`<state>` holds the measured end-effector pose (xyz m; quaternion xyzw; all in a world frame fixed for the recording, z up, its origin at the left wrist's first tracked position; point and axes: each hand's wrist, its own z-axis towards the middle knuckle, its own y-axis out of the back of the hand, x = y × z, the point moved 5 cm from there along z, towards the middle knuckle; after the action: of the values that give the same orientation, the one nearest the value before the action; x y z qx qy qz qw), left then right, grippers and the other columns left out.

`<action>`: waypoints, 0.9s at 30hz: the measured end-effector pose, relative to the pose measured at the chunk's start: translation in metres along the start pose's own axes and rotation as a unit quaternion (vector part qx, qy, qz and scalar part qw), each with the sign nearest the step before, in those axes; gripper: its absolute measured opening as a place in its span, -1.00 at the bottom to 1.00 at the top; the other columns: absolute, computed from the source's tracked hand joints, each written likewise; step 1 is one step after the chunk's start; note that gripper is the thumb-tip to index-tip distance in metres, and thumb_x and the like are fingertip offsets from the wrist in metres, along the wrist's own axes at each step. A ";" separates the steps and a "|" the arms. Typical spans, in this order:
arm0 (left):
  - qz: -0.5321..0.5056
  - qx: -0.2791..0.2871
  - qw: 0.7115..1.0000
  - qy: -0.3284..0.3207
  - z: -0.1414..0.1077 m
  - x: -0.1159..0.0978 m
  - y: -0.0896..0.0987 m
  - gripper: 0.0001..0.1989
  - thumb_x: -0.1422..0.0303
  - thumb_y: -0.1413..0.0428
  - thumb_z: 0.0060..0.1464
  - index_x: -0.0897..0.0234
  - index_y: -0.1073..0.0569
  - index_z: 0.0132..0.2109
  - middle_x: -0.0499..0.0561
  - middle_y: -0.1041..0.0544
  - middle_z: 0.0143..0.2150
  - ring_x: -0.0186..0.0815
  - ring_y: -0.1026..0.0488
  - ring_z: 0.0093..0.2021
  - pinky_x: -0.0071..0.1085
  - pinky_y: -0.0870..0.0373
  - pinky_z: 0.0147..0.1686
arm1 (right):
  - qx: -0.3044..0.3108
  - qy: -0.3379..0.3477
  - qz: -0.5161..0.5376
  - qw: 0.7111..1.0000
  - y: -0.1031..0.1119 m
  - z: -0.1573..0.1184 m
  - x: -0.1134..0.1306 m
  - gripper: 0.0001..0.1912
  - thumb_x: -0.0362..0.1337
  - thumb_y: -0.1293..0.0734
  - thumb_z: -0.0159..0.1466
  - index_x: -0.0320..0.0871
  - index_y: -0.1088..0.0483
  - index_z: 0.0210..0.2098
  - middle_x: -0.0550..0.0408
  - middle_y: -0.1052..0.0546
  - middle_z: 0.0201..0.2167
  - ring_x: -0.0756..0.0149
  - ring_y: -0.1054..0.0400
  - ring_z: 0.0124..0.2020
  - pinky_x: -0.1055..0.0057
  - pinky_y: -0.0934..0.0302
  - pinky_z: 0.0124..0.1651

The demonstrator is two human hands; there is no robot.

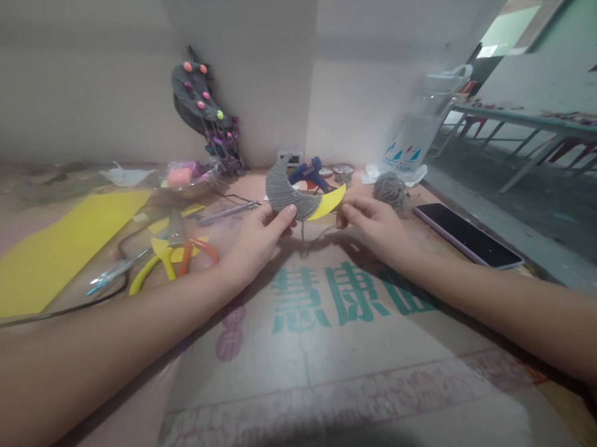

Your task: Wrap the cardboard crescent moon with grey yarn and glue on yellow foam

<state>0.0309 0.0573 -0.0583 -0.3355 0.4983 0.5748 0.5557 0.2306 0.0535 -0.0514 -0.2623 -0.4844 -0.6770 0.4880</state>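
Observation:
A yellow crescent (331, 202), mostly wrapped in grey yarn, is held up over the table (346, 368). My left hand (271, 233) pinches its lower edge, thumb on the wrapped part. The right tip is bare yellow. Just right of that tip, my right hand (365, 218) is closed, fingers pressed together; grey yarn runs toward it below the crescent, seemingly pinched in the fingers. Beyond my right hand lies a ball of grey yarn (389, 189).
Left lie a yellow sheet (70, 252), scissors (197, 249) and a pen (113, 273). Behind are a blue glue gun (313, 174), a decorated grey crescent (192, 99) and a plastic bag of pink pieces (183, 173). Right are a phone (466, 233) and a clear bottle (411, 134).

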 end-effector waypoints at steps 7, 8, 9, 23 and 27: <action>0.020 -0.004 0.999 -0.035 -0.004 -0.007 -0.004 -0.72 0.17 -0.13 0.14 0.30 -0.40 -0.39 -0.06 -0.44 -0.46 -0.37 -0.38 -0.42 -0.46 -0.27 -0.41 | 0.114 -0.041 0.019 0.992 -0.035 -0.011 0.016 -0.74 -0.13 -0.39 0.17 -0.21 -0.44 -0.27 0.09 -0.52 -0.41 0.39 -0.32 -0.44 0.43 -0.22 -0.40; 0.020 -0.002 0.999 -0.039 -0.005 -0.007 -0.004 -0.72 0.17 -0.14 0.13 0.30 -0.39 -0.39 -0.06 -0.44 -0.47 -0.37 -0.39 -0.43 -0.46 -0.27 -0.43 | 0.118 -0.045 0.043 0.991 -0.038 -0.011 0.016 -0.75 -0.14 -0.39 0.18 -0.21 -0.43 -0.27 0.12 -0.50 -0.44 0.41 -0.30 -0.48 0.45 -0.20 -0.43; 0.017 0.002 0.999 -0.038 -0.005 -0.006 -0.005 -0.71 0.17 -0.15 0.13 0.30 -0.39 -0.40 -0.05 -0.44 -0.47 -0.37 -0.40 -0.44 -0.47 -0.28 -0.44 | 0.119 -0.049 0.058 0.990 -0.039 -0.012 0.016 -0.76 -0.13 -0.37 0.19 -0.20 -0.43 -0.30 0.15 -0.48 -0.49 0.44 -0.27 -0.53 0.47 -0.17 -0.47; -0.193 0.124 0.969 0.089 -0.009 0.007 -0.028 -0.86 0.28 0.05 0.29 0.25 -0.26 -0.20 -0.11 -0.46 -0.54 -0.39 -0.47 -0.55 -0.49 -0.42 -0.50 | 0.087 -0.027 0.011 0.996 -0.034 -0.012 0.016 -0.81 -0.19 -0.32 0.23 -0.21 -0.45 -0.32 0.15 -0.48 -0.52 0.41 -0.29 -0.52 0.45 -0.17 -0.44; -0.186 0.088 0.975 0.082 -0.009 0.004 -0.020 -0.83 0.26 0.03 0.28 0.23 -0.24 -0.27 -0.14 -0.40 -0.56 -0.40 -0.43 -0.57 -0.49 -0.41 -0.54 | 0.058 -0.054 0.019 0.997 -0.023 -0.006 0.008 -0.85 -0.19 -0.30 0.24 -0.17 -0.39 -0.32 0.22 -0.39 -0.57 0.45 -0.20 -0.58 0.46 -0.12 -0.48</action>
<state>0.0488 0.0479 -0.0686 -0.4185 0.5195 0.3858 0.6372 0.2066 0.0460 -0.0561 -0.2789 -0.5440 -0.6230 0.4881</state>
